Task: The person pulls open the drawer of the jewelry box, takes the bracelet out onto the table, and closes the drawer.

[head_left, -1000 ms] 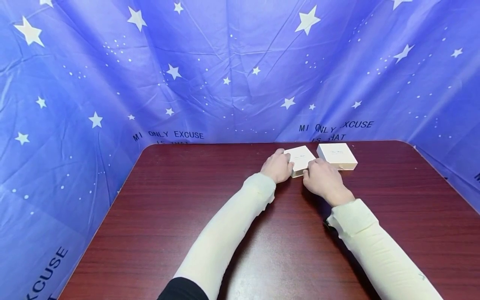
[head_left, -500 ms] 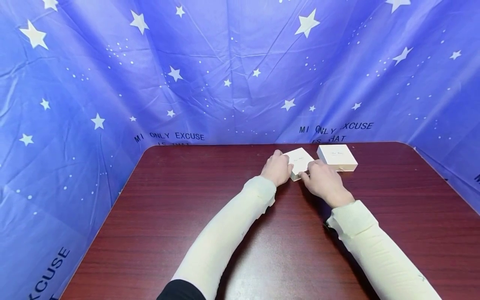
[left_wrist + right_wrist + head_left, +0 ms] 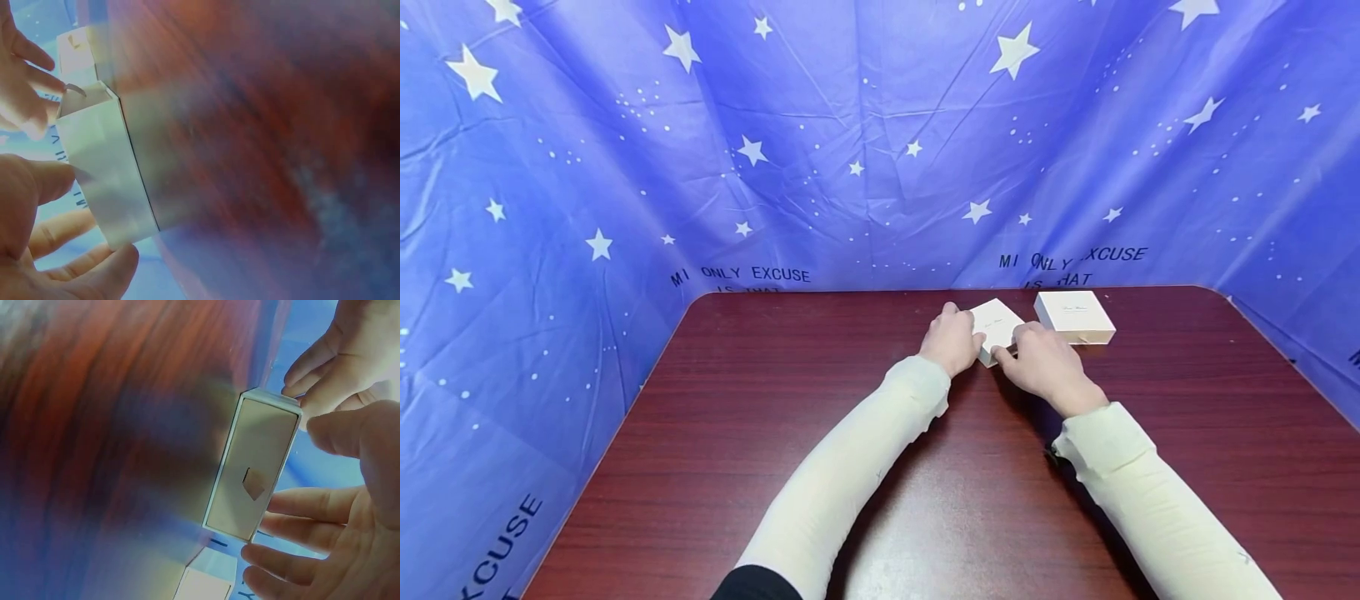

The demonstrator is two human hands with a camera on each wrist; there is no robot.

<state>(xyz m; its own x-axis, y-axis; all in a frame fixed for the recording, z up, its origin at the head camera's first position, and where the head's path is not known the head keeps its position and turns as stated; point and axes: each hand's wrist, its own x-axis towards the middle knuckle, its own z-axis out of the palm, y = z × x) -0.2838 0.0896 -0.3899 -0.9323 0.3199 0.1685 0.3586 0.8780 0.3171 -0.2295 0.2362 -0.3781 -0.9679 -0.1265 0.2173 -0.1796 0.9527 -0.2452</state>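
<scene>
A small white drawer box (image 3: 996, 322) with faint printing on its lid rests on the table, set at an angle. My left hand (image 3: 950, 340) holds its left side, thumb near the front and fingers round the far end, as the left wrist view shows. My right hand (image 3: 1047, 362) is at the opposite side, its fairly straight fingers (image 3: 309, 503) touching the edge and its thumb by the near corner. A small pull tab (image 3: 253, 484) marks the front face that points toward the right wrist camera. Both undersides of the hands' grips are partly hidden in the head view.
A second white box (image 3: 1075, 315) of the same look stands just right of the first, behind my right hand. The dark red wooden table (image 3: 760, 417) ends at a blue curtain (image 3: 820, 125) printed with stars and lettering.
The held box has turned counterclockwise seen from above, its front swinging toward my right hand, and has come slightly nearer. My right thumb has slid left along the front. The second box stays put.
</scene>
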